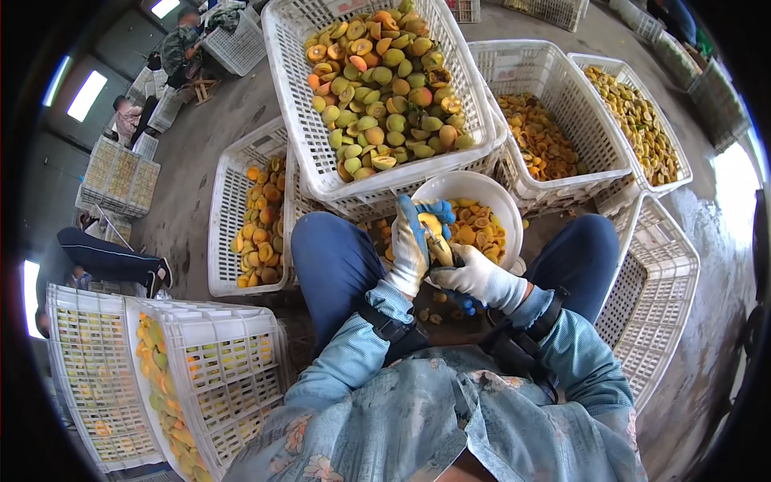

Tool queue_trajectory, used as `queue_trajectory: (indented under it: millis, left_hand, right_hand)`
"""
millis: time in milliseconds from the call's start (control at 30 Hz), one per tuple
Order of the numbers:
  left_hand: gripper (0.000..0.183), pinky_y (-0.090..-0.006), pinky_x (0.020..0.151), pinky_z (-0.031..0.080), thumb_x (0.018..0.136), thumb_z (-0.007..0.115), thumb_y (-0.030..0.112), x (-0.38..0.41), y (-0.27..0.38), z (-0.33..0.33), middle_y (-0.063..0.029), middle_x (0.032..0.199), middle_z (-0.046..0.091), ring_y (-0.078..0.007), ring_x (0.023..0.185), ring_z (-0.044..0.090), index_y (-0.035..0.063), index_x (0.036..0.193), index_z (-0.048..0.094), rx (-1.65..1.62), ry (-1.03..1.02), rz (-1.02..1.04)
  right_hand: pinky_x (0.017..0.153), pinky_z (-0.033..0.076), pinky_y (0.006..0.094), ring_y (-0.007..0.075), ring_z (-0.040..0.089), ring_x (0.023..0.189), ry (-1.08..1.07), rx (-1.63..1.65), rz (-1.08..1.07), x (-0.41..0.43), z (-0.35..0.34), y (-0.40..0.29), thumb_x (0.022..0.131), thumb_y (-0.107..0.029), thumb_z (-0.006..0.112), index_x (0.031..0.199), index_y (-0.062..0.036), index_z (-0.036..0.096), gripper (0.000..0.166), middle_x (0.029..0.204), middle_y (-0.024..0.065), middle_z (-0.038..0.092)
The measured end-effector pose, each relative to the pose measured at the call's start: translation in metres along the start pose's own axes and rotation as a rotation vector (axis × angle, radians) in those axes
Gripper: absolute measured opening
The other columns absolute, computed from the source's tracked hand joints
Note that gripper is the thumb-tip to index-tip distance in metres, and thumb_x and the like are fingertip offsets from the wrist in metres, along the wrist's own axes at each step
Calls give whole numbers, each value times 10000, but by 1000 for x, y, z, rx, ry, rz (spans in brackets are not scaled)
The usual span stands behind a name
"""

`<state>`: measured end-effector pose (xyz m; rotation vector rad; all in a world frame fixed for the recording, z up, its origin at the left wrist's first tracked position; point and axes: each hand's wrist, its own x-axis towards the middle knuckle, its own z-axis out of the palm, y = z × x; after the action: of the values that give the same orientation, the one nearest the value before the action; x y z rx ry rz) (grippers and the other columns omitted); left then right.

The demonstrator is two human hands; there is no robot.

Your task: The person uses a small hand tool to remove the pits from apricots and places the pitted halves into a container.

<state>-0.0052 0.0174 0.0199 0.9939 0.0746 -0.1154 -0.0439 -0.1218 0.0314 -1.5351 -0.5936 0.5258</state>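
Observation:
My left hand (pixel 409 244), in a white knit glove with blue-coated fingers, grips a yellow stone fruit (pixel 429 223), apricot- or peach-like. Closed around a small hand tool (pixel 440 246) with a yellowish body and metal front is my right hand (pixel 482 276), gloved the same way. The tool's metal end meets the fruit, though its exact shape is partly hidden by fingers. Both hands are between my knees, over the near side of a white plastic bucket (pixel 512 208). Orange-yellow fruit pieces (pixel 476 229) lie inside the bucket.
A white crate (pixel 283 78) of halved green-orange fruit stands ahead, stacked on another. More fruit-filled crates stand left (pixel 220 199), right (pixel 614 172) and lower left (pixel 226 319). An upright crate (pixel 680 289) is by my right knee. People sit at the left (pixel 181 48).

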Motion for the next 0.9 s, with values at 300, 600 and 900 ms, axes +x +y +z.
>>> queue_trajectory:
  millis: [300,600,900]
  left_hand:
    - [660,-308,552,487,866,387,633,3,-5,-1,-137,706,601,-215,586,577,2,801,569,-68,-91,-160]
    - [805,-310,579,486,853,230,711,-4,-7,5,-148,694,602,-231,612,570,-11,791,578,25,-190,-173]
    - [724,-262,738,484,895,235,648,11,-9,-20,-71,886,603,-151,796,572,12,980,569,-7,3,27]
  right_hand:
    - [460,406,223,61,497,509,134,108,105,-10,18,-5,819,-184,648,873,-25,580,181,619,-15,545]
    - [292,316,234,78,388,329,-124,951,539,-18,1,-16,891,-159,560,826,-89,496,115,525,-24,426]
    - [312,327,259,101,410,345,364,756,418,-16,-1,-23,845,-147,609,829,-95,506,117,579,0,482]
